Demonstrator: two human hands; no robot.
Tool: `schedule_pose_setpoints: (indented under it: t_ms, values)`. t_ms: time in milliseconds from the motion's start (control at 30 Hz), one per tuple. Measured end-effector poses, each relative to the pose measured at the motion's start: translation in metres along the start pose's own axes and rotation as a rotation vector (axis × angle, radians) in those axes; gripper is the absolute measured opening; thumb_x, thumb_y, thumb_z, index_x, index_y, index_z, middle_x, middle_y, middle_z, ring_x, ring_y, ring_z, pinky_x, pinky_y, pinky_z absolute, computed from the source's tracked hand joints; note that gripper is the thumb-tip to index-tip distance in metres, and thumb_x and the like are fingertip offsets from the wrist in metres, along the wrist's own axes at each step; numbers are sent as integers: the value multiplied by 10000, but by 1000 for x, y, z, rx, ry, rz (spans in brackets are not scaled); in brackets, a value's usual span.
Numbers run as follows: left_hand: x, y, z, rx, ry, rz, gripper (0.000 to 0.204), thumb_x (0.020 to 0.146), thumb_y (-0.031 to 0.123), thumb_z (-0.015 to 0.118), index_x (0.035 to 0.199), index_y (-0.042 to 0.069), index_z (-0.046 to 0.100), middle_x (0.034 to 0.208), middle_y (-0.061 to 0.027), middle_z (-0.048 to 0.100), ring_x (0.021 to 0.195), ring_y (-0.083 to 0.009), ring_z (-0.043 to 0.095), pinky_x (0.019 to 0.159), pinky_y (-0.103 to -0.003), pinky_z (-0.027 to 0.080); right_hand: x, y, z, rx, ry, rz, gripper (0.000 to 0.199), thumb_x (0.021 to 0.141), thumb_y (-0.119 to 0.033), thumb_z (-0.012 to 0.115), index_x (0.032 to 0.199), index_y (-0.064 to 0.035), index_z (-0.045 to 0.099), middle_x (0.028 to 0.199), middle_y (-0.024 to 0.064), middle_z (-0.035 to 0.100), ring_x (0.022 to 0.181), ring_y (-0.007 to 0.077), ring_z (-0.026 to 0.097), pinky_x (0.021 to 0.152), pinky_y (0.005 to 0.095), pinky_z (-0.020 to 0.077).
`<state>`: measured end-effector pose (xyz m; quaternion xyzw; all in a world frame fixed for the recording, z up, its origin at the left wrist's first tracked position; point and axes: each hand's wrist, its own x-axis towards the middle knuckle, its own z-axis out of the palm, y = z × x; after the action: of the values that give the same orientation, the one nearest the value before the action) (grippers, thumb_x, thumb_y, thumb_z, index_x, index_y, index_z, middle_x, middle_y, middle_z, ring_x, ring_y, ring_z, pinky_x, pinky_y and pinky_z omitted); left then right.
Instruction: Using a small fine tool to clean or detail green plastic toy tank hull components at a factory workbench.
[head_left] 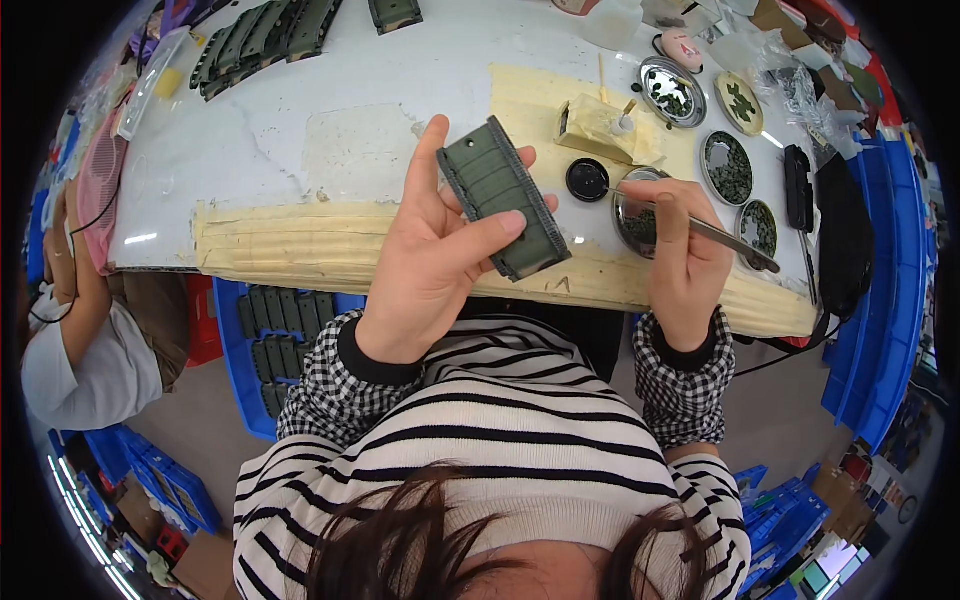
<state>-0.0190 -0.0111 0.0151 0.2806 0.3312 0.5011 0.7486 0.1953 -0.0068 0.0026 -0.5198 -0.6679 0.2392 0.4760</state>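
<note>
My left hand (420, 250) holds a dark green, rectangular ribbed plastic piece (490, 180) tilted above the table's near edge. Its thumb presses on the face, and the other fingers are behind it. In my right hand (690, 250) is a pair of metal tweezers (738, 245), gripped like a pen. Their thin tip points left and reaches the rim of a small round black dish (587, 180); whether it touches cannot be made out. Partly behind the right hand sits a round metal dish (632, 225) with small dark green bits.
More dishes of green bits (727, 168) stand at the right, beside a yellow tape-covered block (600, 130). Similar green pieces (265, 45) lie at the far left. Below the table, a blue crate (232, 330) holds more. A person (95, 340) sits at the left.
</note>
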Motion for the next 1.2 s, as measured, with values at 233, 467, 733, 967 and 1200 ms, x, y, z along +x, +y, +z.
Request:
schedule_pose_setpoints:
  t_ms: [233,467,733,967,1200]
  values:
    - [4,0,-13,-169,51,-145,583,879,-18,589,1409,85,370,1235,-118,567,1191,-268,561,948,-393,535,3,11,10,-167,-10,-50,150,902,-67,572,943,-55,716,832,43,668,815,211,549,779,312,406]
    - [2,-1,-14,-235,108,-116,479,876,-17,602,1311,82,426,1177,-144,594,1107,-241,603,911,-387,549,5,12,13,-197,-12,-54,132,903,-81,585,920,-59,714,840,38,678,823,216,544,766,322,418]
    - [1,6,-12,-196,134,-109,459,917,45,566,1350,87,418,1219,-166,567,1077,-229,610,886,-387,557,5,9,11,-178,-19,-45,151,930,-109,576,919,-51,715,842,51,675,809,210,538,759,317,422]
    - [4,2,-12,-302,133,-112,441,934,76,553,1344,24,399,1262,-214,541,1131,-248,599,912,-321,560,0,-32,-5,156,-116,-215,224,960,-103,515,942,30,694,890,120,659,846,237,574,780,332,454]
    - [4,-1,-8,-301,106,-109,432,938,77,551,1338,26,393,1265,-197,545,1115,-235,607,916,-297,558,-10,-41,10,331,-224,-122,205,955,-116,554,1025,26,685,1032,176,661,953,241,640,832,306,501]
